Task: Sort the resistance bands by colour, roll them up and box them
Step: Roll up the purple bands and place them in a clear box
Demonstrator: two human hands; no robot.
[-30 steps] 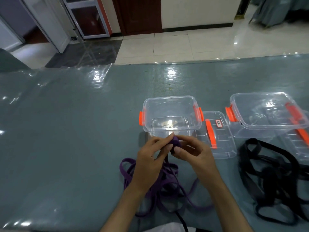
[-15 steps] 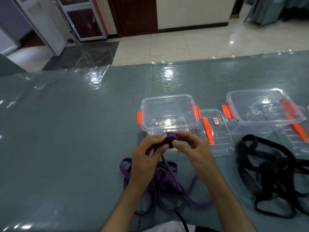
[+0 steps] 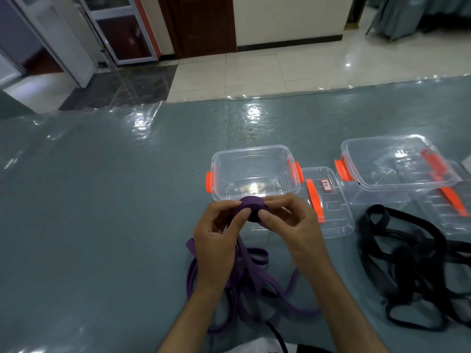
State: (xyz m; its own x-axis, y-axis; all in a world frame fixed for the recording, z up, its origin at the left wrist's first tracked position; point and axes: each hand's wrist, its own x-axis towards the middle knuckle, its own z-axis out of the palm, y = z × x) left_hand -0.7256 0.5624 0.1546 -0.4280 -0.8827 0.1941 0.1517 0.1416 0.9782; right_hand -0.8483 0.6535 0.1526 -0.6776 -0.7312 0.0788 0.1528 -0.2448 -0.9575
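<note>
A small purple roll of band [image 3: 251, 205] is held between both hands, just in front of the near wall of the left clear box [image 3: 252, 171]. My left hand [image 3: 216, 240] pinches it from the left and my right hand [image 3: 290, 225] from the right. The band's loose length runs down into a tangle of purple bands [image 3: 247, 284] on the table under my wrists. A heap of black bands [image 3: 413, 268] lies to the right. A second clear box [image 3: 392, 166] stands behind the black heap.
A clear lid with an orange handle [image 3: 323, 200] lies flat between the two boxes. Another lid [image 3: 451, 207] lies at the far right. The table has a grey-green cover under glossy plastic [image 3: 102, 200]. Tiled floor and doors lie beyond the far edge.
The purple roll has grown a little thicker as my fingers turned it. Both hands rose slightly towards the left box.
</note>
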